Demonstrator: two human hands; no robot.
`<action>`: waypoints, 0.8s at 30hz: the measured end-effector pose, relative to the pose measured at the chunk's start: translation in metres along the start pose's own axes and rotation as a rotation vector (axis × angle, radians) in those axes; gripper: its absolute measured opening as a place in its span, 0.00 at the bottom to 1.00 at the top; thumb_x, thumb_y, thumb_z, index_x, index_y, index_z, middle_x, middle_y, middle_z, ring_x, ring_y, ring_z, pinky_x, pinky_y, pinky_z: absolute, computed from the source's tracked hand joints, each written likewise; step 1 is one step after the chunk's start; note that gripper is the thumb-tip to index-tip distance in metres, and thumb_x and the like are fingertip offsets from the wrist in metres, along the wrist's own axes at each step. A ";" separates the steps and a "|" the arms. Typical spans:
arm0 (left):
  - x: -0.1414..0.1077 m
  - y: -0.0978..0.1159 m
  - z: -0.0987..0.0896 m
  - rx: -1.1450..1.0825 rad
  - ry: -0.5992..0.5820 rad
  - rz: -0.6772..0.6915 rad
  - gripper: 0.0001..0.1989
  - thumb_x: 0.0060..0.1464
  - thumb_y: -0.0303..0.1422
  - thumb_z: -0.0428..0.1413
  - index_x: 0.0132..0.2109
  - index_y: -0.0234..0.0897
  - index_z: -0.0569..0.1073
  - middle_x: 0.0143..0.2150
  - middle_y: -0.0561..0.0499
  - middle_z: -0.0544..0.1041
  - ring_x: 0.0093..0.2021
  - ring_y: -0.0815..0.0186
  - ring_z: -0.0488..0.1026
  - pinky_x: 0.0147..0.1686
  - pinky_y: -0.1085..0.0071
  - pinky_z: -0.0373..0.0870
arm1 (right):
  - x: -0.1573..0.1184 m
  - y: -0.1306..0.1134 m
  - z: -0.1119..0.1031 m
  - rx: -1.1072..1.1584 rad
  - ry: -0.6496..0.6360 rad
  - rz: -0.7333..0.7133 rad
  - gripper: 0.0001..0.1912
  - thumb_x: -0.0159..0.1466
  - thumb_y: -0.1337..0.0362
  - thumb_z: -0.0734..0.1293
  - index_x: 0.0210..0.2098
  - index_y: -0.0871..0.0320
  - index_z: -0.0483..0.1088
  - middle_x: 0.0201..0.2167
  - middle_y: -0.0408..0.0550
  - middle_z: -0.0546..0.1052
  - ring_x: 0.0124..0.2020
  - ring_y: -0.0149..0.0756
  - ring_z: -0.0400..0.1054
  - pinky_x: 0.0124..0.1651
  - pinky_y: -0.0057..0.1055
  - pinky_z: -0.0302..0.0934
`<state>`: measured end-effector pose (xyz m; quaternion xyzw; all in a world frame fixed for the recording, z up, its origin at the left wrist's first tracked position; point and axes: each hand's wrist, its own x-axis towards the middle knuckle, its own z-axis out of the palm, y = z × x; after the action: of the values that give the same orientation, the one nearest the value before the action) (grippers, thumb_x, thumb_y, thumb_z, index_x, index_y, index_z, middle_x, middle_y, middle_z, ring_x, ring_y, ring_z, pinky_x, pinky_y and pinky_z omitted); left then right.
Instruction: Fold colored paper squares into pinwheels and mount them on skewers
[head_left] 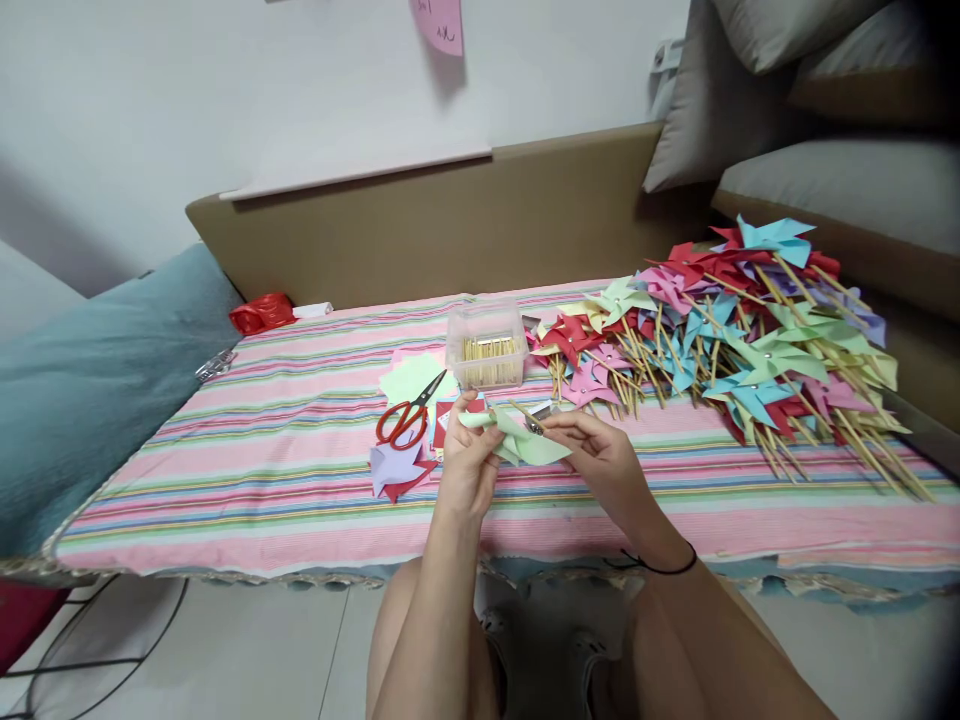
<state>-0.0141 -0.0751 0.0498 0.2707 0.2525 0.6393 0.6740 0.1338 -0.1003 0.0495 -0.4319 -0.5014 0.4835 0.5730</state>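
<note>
A pale green paper pinwheel [529,447] is pinched in my left hand [474,450], with thumb and fingers closed on its folded left side. My right hand [604,460] is closed at the pinwheel's right edge, its fingertips on a short length of wooden stick [525,410]. A small shiny metal piece shows beside the stick at those fingertips; its kind is unclear. Left of my left hand lie red-handled scissors [411,412] on pale green paper sheets [401,378]. Below them are a cut lilac paper piece [395,466] and red paper.
A clear plastic box [486,375] of wooden sticks stands just beyond my hands. A large heap of finished pinwheels [720,340] fills the right side. On the striped cloth [247,440] at far left are a red plastic bag [262,314] and small metal items [216,365].
</note>
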 end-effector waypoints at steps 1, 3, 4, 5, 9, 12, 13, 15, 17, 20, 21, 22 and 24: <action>-0.001 0.000 0.001 -0.005 0.001 0.006 0.33 0.33 0.25 0.69 0.48 0.43 0.66 0.29 0.59 0.72 0.27 0.75 0.72 0.29 0.79 0.69 | -0.001 -0.001 0.001 -0.016 0.000 -0.010 0.09 0.57 0.58 0.70 0.34 0.56 0.75 0.28 0.45 0.76 0.26 0.30 0.68 0.24 0.25 0.59; -0.002 -0.001 0.002 -0.005 0.000 0.016 0.36 0.31 0.27 0.71 0.49 0.44 0.66 0.28 0.60 0.71 0.26 0.75 0.71 0.29 0.79 0.68 | -0.003 -0.002 0.002 -0.046 -0.003 -0.031 0.08 0.57 0.58 0.70 0.34 0.56 0.76 0.29 0.46 0.77 0.30 0.34 0.71 0.25 0.27 0.62; -0.002 -0.001 0.002 -0.005 -0.003 0.021 0.37 0.30 0.28 0.71 0.49 0.45 0.66 0.28 0.60 0.71 0.26 0.75 0.71 0.29 0.79 0.68 | -0.003 -0.002 0.002 -0.059 -0.009 -0.038 0.09 0.57 0.58 0.69 0.34 0.56 0.76 0.29 0.46 0.78 0.29 0.35 0.72 0.25 0.27 0.63; -0.003 -0.001 0.002 -0.007 -0.007 0.026 0.37 0.30 0.29 0.71 0.49 0.45 0.66 0.28 0.61 0.70 0.26 0.75 0.71 0.29 0.79 0.67 | -0.004 -0.002 0.002 -0.069 -0.014 -0.044 0.09 0.57 0.58 0.69 0.34 0.56 0.76 0.28 0.46 0.78 0.28 0.35 0.72 0.25 0.28 0.63; -0.004 0.001 0.002 -0.038 0.008 0.032 0.36 0.28 0.30 0.72 0.48 0.47 0.67 0.27 0.61 0.69 0.26 0.75 0.69 0.30 0.77 0.67 | -0.004 -0.003 0.004 -0.063 -0.041 -0.062 0.08 0.57 0.59 0.70 0.34 0.56 0.77 0.25 0.45 0.78 0.25 0.33 0.71 0.24 0.28 0.64; -0.005 0.002 0.002 -0.035 0.018 0.036 0.37 0.27 0.31 0.72 0.48 0.47 0.68 0.26 0.60 0.69 0.26 0.74 0.69 0.31 0.75 0.67 | -0.004 -0.004 0.006 -0.056 -0.056 -0.069 0.08 0.57 0.59 0.70 0.33 0.56 0.77 0.24 0.45 0.78 0.25 0.33 0.71 0.24 0.28 0.64; -0.005 0.003 0.002 -0.030 0.018 0.036 0.37 0.27 0.31 0.72 0.48 0.47 0.68 0.26 0.60 0.69 0.26 0.74 0.69 0.31 0.75 0.67 | -0.004 -0.004 0.006 -0.060 -0.055 -0.071 0.08 0.57 0.59 0.70 0.34 0.56 0.78 0.24 0.45 0.78 0.25 0.33 0.71 0.24 0.28 0.65; -0.005 0.003 0.002 -0.031 0.020 0.042 0.36 0.27 0.31 0.72 0.48 0.47 0.68 0.26 0.60 0.69 0.26 0.74 0.69 0.30 0.76 0.67 | -0.005 -0.004 0.006 -0.075 -0.050 -0.074 0.08 0.58 0.59 0.70 0.34 0.56 0.78 0.25 0.45 0.78 0.25 0.34 0.72 0.24 0.28 0.65; -0.005 0.003 0.002 -0.044 0.027 0.052 0.36 0.27 0.30 0.72 0.47 0.47 0.69 0.26 0.60 0.69 0.25 0.75 0.68 0.30 0.77 0.66 | -0.005 -0.003 0.006 -0.087 -0.042 -0.075 0.09 0.58 0.58 0.70 0.34 0.56 0.78 0.25 0.46 0.78 0.25 0.34 0.72 0.24 0.28 0.65; -0.004 0.004 0.003 -0.032 0.035 0.061 0.35 0.27 0.31 0.72 0.46 0.47 0.70 0.26 0.60 0.68 0.25 0.75 0.68 0.29 0.77 0.66 | -0.006 -0.004 0.005 -0.096 -0.035 -0.076 0.09 0.57 0.58 0.70 0.34 0.56 0.78 0.25 0.46 0.78 0.25 0.35 0.72 0.24 0.28 0.65; -0.004 0.004 0.003 -0.023 0.034 0.061 0.35 0.27 0.31 0.72 0.46 0.47 0.70 0.26 0.60 0.68 0.25 0.75 0.67 0.29 0.77 0.66 | -0.006 -0.004 0.005 -0.098 -0.032 -0.079 0.09 0.57 0.58 0.70 0.34 0.56 0.78 0.25 0.46 0.79 0.25 0.35 0.72 0.24 0.29 0.66; -0.004 0.004 0.003 -0.017 0.031 0.060 0.35 0.27 0.31 0.72 0.46 0.47 0.70 0.26 0.60 0.68 0.25 0.75 0.67 0.29 0.78 0.66 | -0.006 -0.005 0.005 -0.099 -0.030 -0.082 0.09 0.57 0.58 0.71 0.33 0.56 0.79 0.25 0.46 0.79 0.26 0.36 0.73 0.24 0.29 0.66; -0.005 0.005 0.003 -0.020 0.021 0.055 0.34 0.27 0.31 0.72 0.46 0.47 0.70 0.26 0.61 0.67 0.25 0.76 0.67 0.30 0.78 0.65 | -0.005 -0.005 0.005 -0.093 -0.029 -0.091 0.08 0.57 0.59 0.71 0.33 0.55 0.79 0.25 0.46 0.79 0.26 0.36 0.73 0.24 0.29 0.66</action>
<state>-0.0156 -0.0800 0.0552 0.2640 0.2454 0.6629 0.6562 0.1290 -0.1065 0.0545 -0.4278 -0.5507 0.4394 0.5662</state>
